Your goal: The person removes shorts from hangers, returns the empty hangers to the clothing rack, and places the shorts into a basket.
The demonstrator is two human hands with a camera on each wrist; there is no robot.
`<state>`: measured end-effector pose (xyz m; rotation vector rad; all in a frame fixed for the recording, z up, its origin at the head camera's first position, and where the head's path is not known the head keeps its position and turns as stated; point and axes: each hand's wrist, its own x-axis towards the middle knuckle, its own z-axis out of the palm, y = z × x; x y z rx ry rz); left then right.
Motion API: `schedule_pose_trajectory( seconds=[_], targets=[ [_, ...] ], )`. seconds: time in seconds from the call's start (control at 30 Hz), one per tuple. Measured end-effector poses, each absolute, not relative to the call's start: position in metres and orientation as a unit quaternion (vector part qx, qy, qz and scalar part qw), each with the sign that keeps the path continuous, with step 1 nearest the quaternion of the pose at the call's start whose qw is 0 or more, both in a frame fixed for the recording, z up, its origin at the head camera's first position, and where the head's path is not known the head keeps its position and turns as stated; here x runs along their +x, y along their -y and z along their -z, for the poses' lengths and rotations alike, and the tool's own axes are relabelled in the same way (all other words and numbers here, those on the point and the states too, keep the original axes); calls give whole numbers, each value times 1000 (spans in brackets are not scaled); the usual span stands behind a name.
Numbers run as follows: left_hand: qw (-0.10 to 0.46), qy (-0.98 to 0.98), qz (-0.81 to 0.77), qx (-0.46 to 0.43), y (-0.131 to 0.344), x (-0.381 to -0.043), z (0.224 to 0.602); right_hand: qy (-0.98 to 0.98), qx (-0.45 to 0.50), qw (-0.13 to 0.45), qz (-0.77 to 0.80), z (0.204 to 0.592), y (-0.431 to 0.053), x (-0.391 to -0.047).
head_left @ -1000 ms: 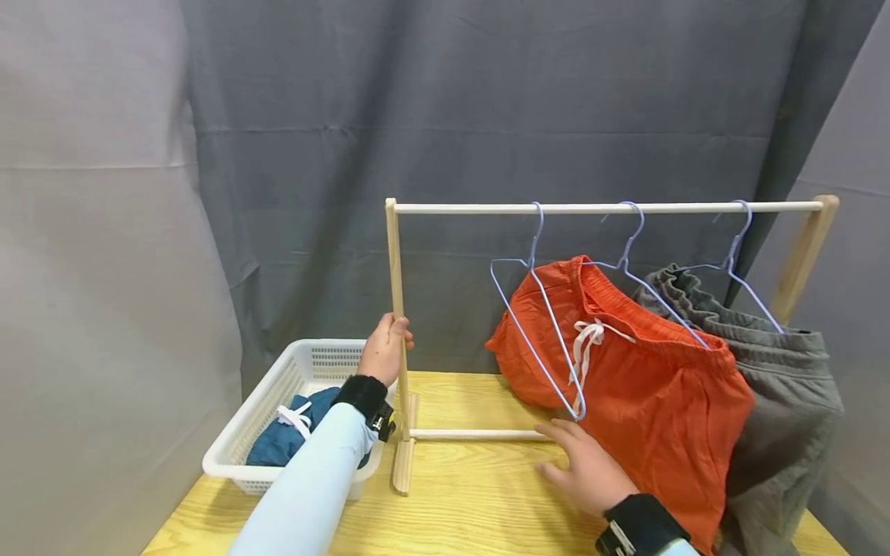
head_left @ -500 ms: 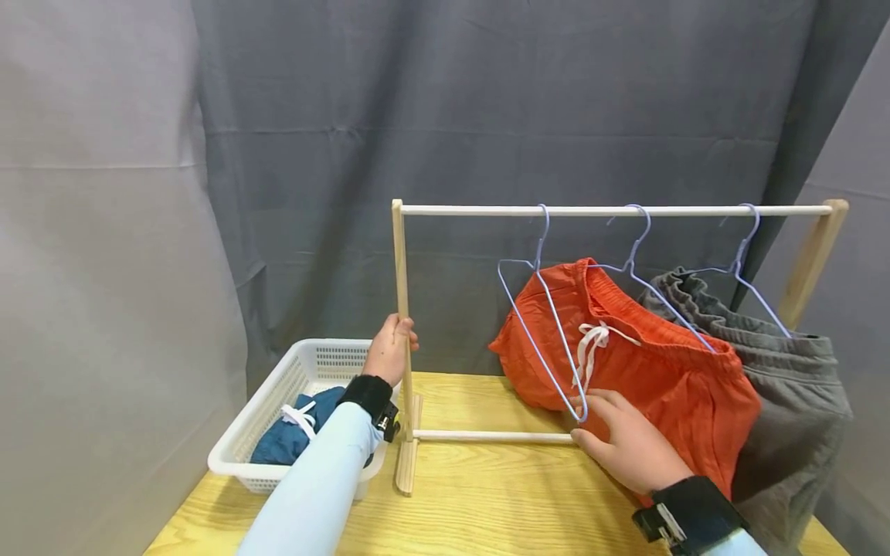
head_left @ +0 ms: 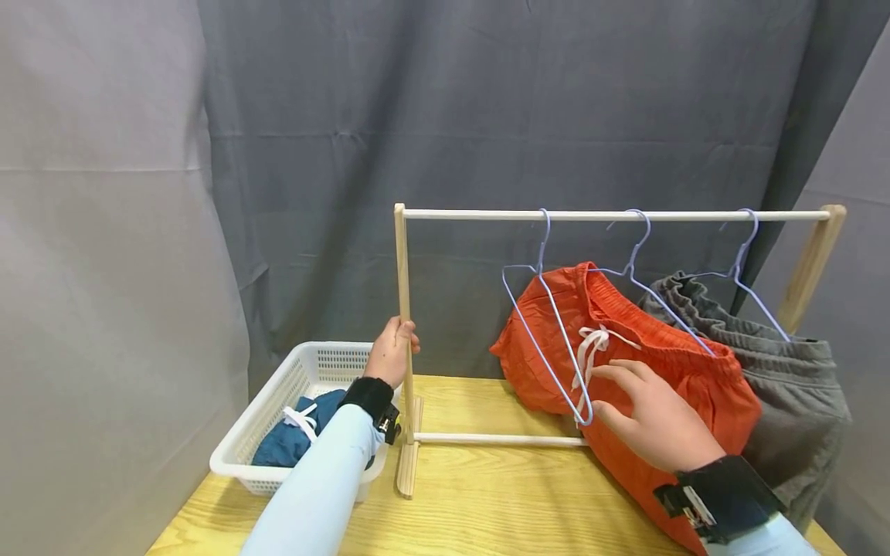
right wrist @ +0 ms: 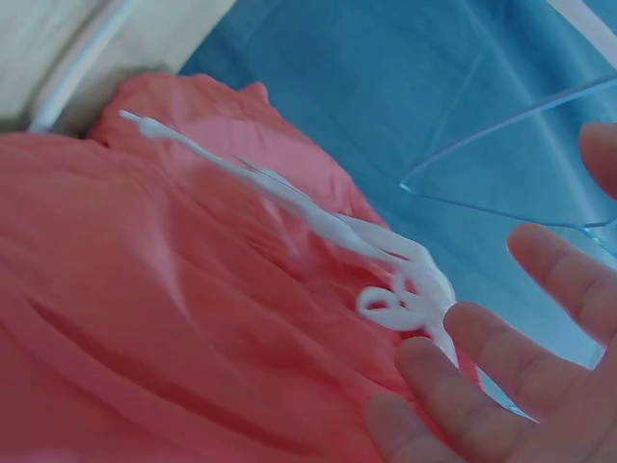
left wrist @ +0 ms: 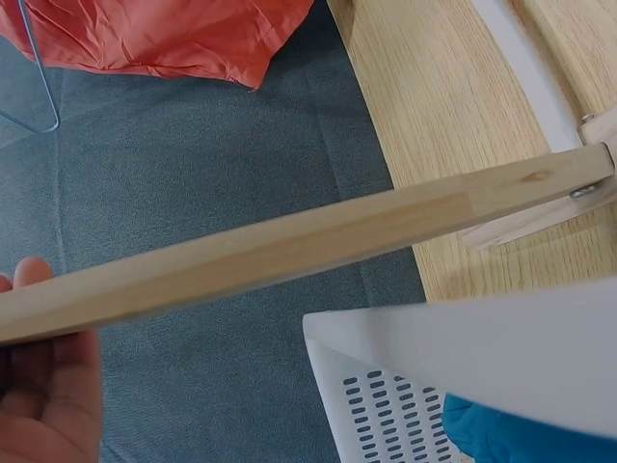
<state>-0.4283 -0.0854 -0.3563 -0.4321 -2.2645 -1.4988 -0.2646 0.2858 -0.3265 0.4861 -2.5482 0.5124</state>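
Observation:
My left hand (head_left: 389,354) grips the left wooden upright (head_left: 404,270) of a small clothes rack; in the left wrist view its fingers (left wrist: 72,376) wrap behind the post. My right hand (head_left: 657,421) is raised beside the lower corner of a bare lavender wire hanger (head_left: 540,259), thumb and fingers apart. Straight fingers (right wrist: 492,357) show in the right wrist view, close to the white drawstring (right wrist: 395,309) of the orange shorts (head_left: 702,386). Those shorts hang from a second hanger (head_left: 631,262), partly hidden behind the right hand and wrist strap.
Grey shorts (head_left: 799,394) hang from a third hanger (head_left: 738,255) at the rail's right end. Left of the rack, a white plastic basket (head_left: 229,466) holds a dark blue garment (head_left: 278,444) with a white drawstring. A low crossbar (head_left: 501,439) runs just above the wooden table (head_left: 487,502).
My right hand has moved right and up, from below the bare hanger to in front of the orange shorts. The left hand keeps its grip on the upright; the view has shifted slightly.

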Motion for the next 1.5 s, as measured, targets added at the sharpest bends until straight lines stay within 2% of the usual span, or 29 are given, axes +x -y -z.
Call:
schedule_pose_trajectory(
  seconds=[0.37, 0.7, 0.83, 1.07, 1.5],
  targets=[
    [201, 808, 533, -152, 86, -429, 355, 909, 184, 332, -174, 293, -288, -257],
    [192, 812, 530, -151, 85, -433, 355, 889, 130, 405, -169, 277, -306, -258],
    [187, 815, 528, -150, 84, -433, 354, 905, 82, 391, -146, 274, -317, -260],
    [184, 817, 526, -147, 83, -432, 353, 941, 9, 310, -134, 274, -335, -264],
    [185, 815, 529, -148, 83, -429, 351, 955, -1, 255, -151, 279, -352, -275]
  ],
)
